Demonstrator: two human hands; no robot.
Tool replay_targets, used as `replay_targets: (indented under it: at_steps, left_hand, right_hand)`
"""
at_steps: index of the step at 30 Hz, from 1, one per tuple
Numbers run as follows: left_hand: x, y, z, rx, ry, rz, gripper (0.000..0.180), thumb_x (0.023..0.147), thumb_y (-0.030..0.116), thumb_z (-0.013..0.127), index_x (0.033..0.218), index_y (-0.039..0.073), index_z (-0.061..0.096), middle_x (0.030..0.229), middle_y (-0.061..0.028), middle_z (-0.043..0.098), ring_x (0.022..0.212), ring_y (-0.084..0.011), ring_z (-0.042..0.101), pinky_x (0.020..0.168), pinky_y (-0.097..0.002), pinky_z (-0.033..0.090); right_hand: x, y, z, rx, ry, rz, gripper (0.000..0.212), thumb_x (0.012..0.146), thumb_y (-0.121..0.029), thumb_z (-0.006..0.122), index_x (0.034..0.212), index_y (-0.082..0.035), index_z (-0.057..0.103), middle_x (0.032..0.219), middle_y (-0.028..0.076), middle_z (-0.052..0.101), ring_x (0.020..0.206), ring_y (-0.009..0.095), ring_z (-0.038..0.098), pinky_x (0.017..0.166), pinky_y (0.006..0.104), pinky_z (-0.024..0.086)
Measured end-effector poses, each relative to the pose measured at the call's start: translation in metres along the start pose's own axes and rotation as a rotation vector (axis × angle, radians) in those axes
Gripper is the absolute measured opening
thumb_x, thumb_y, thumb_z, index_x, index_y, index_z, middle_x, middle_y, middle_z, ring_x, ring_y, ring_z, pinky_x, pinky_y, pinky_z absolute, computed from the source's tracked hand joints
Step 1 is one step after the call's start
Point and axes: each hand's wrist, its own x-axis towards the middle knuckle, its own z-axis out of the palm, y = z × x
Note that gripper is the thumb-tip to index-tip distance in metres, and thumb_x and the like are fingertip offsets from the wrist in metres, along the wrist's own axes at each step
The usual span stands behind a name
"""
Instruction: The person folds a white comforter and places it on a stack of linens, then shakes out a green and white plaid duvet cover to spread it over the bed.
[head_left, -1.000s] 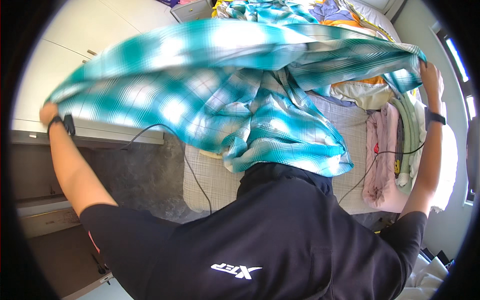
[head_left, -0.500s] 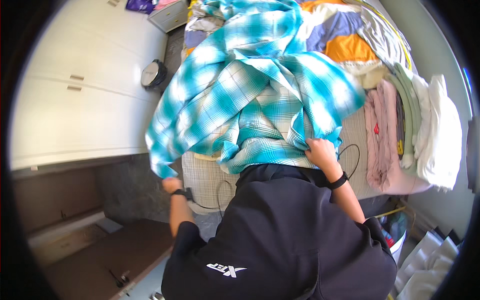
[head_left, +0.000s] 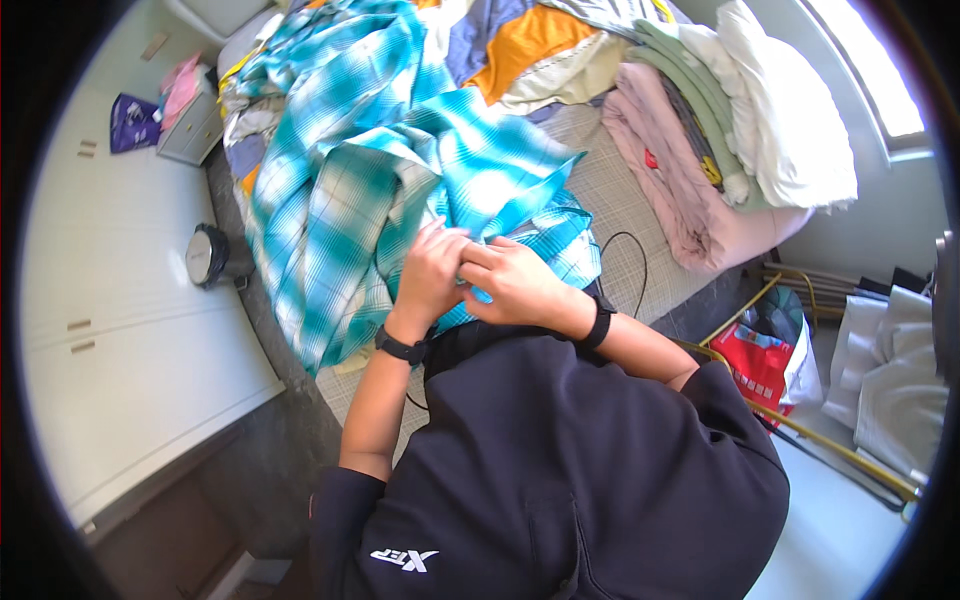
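A large teal-and-white plaid cloth (head_left: 340, 215) lies crumpled over the bed, its near edge gathered close to my body. My left hand (head_left: 430, 278) has its fingers closed on that edge. Right beside it, touching, my right hand (head_left: 522, 286) pinches the same edge with curled fingers. A small bit of teal fabric shows below the meeting fingertips; the exact grip between them is hidden. Each wrist has a black band.
Folded pink bedding (head_left: 665, 190), a green quilt (head_left: 695, 100) and a white quilt (head_left: 790, 110) are stacked on the bed's right. An orange, grey and white cover (head_left: 530, 50) lies behind. White cabinets (head_left: 130, 270) and a round lidded bin (head_left: 208, 255) stand left.
My hands, earlier wide apart on the cloth, have come together in front of my body. The cloth has settled lower onto the bed, and the view has turned rightward.
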Motion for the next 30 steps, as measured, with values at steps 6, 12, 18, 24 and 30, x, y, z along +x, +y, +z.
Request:
replay_targets:
  at_steps: [6,12,18,24,30]
  left_hand:
    - [-0.028,-0.015,-0.025,0.153,0.132,-0.343,0.017,0.076,0.015,0.067,0.072,0.002,0.058,0.067,-0.0153,0.058,0.064,-0.0338,0.057,0.058,-0.0401,0.045]
    - [-0.139,-0.056,-0.053,0.304,-0.114,-0.885,0.028,0.085,0.028,0.059,0.089,0.001,0.062,0.076,-0.0228,0.062,0.075,-0.0427,0.058,0.066,-0.0478,0.045]
    - [-0.101,-0.047,-0.043,0.509,-0.429,-1.081,0.056,0.074,0.020,0.069,0.125,0.007,0.048,0.111,-0.0190,0.057,0.103,-0.0364,0.054,0.085,-0.0435,0.045]
    - [0.031,-0.006,0.005,0.002,-0.102,-0.325,0.052,0.070,0.018,0.072,0.116,0.003,0.054,0.111,-0.0161,0.058,0.104,-0.0325,0.054,0.091,-0.0397,0.042]
    - [0.060,-0.005,0.069,-0.033,-0.322,-0.176,0.040,0.075,0.008,0.064,0.114,0.005,0.055,0.101,-0.0147,0.061,0.094,-0.0319,0.059,0.078,-0.0405,0.047]
  right_hand:
    - [-0.033,0.033,-0.017,0.144,0.286,0.404,0.038,0.071,-0.010,0.064,0.109,-0.007,0.057,0.117,0.013,0.052,0.092,0.030,0.059,0.076,0.0377,0.050]
    - [-0.089,0.122,-0.004,-0.259,0.197,0.745,0.032,0.078,-0.025,0.064,0.102,-0.004,0.060,0.105,0.014,0.057,0.100,0.031,0.055,0.088,0.0394,0.044]
    - [-0.092,0.145,-0.008,-0.056,0.098,0.785,0.038,0.075,-0.029,0.059,0.105,-0.005,0.061,0.103,0.015,0.057,0.094,0.033,0.058,0.083,0.0403,0.047]
    - [-0.084,0.153,-0.006,-0.075,-0.075,0.793,0.037,0.072,-0.018,0.058,0.108,-0.009,0.061,0.106,0.012,0.057,0.093,0.032,0.057,0.079,0.0408,0.047]
    - [-0.078,0.150,0.006,-0.256,-0.170,0.604,0.041,0.065,-0.021,0.064,0.106,-0.013,0.064,0.111,0.006,0.057,0.104,0.025,0.051,0.082,0.0395,0.044]
